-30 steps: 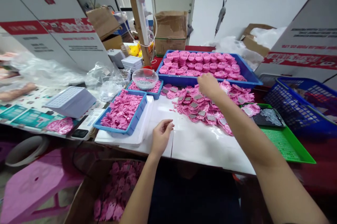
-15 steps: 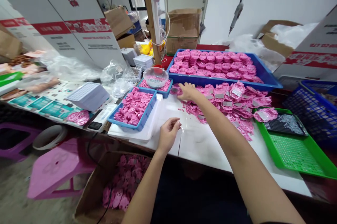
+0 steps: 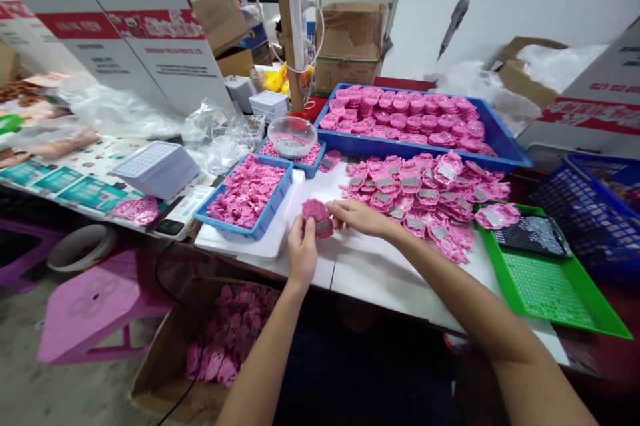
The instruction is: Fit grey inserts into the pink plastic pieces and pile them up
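Note:
Between my hands, above the white tabletop, is a pink plastic part with a grey patch on it. My left hand grips its lower left side, thumb on the near face. From the right, my right hand has its fingers closed at the part's edge; whether it grips the part or a small piece is hard to see. Right of my hands spreads a heap of similar pink parts, many with grey patches. A blue tray of small pink pieces stands left of my hands.
Behind the heap stands a large blue tray of stacked pink parts. A clear bowl rests on a small blue tray. A green tray lies right. An electric screwdriver hangs overhead. Below the table sits a carton beside a pink stool.
My right hand has come back from the heap's far left end to my left hand. A pink part is now held between them, where the left hand was empty before.

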`<state>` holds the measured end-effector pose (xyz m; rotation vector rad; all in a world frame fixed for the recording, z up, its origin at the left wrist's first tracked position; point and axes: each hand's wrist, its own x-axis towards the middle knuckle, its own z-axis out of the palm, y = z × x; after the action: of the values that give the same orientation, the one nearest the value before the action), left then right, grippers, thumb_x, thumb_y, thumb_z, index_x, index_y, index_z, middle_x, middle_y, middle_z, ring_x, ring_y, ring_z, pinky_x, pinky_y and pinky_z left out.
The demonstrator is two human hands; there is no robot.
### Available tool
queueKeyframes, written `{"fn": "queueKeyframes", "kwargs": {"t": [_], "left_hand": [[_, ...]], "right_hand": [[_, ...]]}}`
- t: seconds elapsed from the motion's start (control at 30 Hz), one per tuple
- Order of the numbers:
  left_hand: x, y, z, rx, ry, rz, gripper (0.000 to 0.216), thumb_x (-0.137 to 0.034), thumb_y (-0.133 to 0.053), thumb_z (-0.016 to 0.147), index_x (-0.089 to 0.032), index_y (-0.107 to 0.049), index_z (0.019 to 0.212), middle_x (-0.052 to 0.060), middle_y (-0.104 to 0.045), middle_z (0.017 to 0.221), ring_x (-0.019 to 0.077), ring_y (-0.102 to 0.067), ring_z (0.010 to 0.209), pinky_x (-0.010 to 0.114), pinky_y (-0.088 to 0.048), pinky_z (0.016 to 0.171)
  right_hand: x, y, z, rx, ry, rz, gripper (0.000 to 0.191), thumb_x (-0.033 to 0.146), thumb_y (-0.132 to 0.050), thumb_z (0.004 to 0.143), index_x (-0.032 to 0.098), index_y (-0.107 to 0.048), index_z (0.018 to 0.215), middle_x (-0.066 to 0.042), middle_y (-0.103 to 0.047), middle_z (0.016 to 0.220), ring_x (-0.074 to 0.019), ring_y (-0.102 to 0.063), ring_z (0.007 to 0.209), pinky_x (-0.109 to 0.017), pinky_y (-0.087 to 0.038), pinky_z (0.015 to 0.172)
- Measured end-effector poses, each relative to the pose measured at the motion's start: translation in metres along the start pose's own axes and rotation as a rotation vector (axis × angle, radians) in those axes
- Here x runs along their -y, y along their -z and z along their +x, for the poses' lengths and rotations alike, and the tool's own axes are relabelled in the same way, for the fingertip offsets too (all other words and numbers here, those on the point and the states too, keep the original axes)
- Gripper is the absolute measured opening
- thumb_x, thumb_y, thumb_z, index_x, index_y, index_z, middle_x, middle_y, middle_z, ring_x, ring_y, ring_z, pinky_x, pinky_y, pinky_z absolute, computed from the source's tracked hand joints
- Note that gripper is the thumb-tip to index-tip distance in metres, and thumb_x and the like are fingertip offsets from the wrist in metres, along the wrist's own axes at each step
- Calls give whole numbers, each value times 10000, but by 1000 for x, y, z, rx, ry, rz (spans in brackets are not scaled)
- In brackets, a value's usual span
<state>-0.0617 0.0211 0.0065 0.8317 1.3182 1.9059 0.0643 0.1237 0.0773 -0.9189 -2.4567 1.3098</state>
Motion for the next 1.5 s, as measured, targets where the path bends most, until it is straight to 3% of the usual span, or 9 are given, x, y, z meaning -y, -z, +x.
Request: {"fn": "queueKeyframes", "kwargs": {"t": [0.17, 0.33, 0.43, 0.57, 0.7, 0.87, 0.97, 1.2, 1.5], "left_hand": [[-1, 2, -2, 32, 143, -82, 291, -439, -649, 851, -190, -610, 997, -16, -612, 813, 113, -594, 647, 227, -544, 602], [-4, 1, -3, 61, 235, -116, 301, -391, -633, 828, -199, -568, 1052, -8, -632, 834, 109, -623, 579, 250, -565, 556], [0, 2, -1, 64, 217, -109, 473, -338, -657, 809, -210, -529, 1246, 34, -684, 939, 136, -678, 658, 277, -588, 629], [2, 3, -1, 77, 173, -66, 580, -365, -675, 824, -233, -495, 1359, 48, -701, 1002, 155, -702, 746, 295, -595, 692], [-5, 4, -4, 152, 169, -19, 496, -439, -687, 845, -217, -592, 1278, 58, -702, 1002, 128, -666, 675, 266, -582, 630], [-10, 5, -8, 212, 164, 59, 407, -482, -672, 867, -191, -656, 1151, 73, -706, 1008, 119, -649, 688, 247, -579, 626], [-8, 4, -8, 200, 166, 84, 393, -492, -662, 874, -180, -662, 1113, 68, -706, 964, 119, -637, 655, 249, -567, 592], [-1, 2, -5, 177, 93, 202, 288, -416, -668, 877, -183, -700, 1043, 64, -732, 932, 169, -683, 828, 270, -555, 763], [-6, 1, -6, 206, 80, 243, 213, -367, -680, 864, -190, -726, 973, 37, -728, 845, 160, -661, 748, 250, -516, 718]], "right_hand": [[-26, 7, 18, -254, 97, -617, 221, 196, -479, 1007, 105, -680, 1026, -149, -652, 1053, -230, -561, 979, -348, -415, 891], [-35, -1, 25, -217, 142, -951, 269, -6, -466, 886, 94, -680, 1014, -198, -602, 1136, -282, -500, 1067, -394, -386, 958], [-34, 2, 23, -271, 186, -848, 243, 14, -463, 877, 105, -669, 970, -187, -625, 1081, -276, -522, 1025, -393, -411, 926], [-29, 10, 12, -367, 188, -300, 71, 154, -560, 869, 157, -628, 891, -76, -664, 879, -201, -594, 834, -330, -476, 795], [-15, 13, -4, -358, 198, 187, 139, 292, -705, 815, 172, -635, 824, -20, -666, 809, -154, -615, 744, -289, -494, 703], [-1, 6, -7, -278, 177, 451, 267, 299, -758, 789, 168, -720, 1018, -38, -722, 887, -151, -654, 791, -298, -528, 734], [-1, 1, -4, -281, 133, 562, 228, 301, -755, 793, 149, -716, 959, -68, -753, 933, -165, -694, 833, -333, -558, 804], [-2, 3, -6, -137, 141, 322, 181, 338, -710, 852, 166, -723, 905, -61, -760, 930, -187, -706, 899, -353, -538, 853], [-5, 6, -4, -114, 182, -131, 151, 240, -625, 896, 164, -751, 859, -32, -740, 800, -157, -642, 738, -277, -451, 714]]}}
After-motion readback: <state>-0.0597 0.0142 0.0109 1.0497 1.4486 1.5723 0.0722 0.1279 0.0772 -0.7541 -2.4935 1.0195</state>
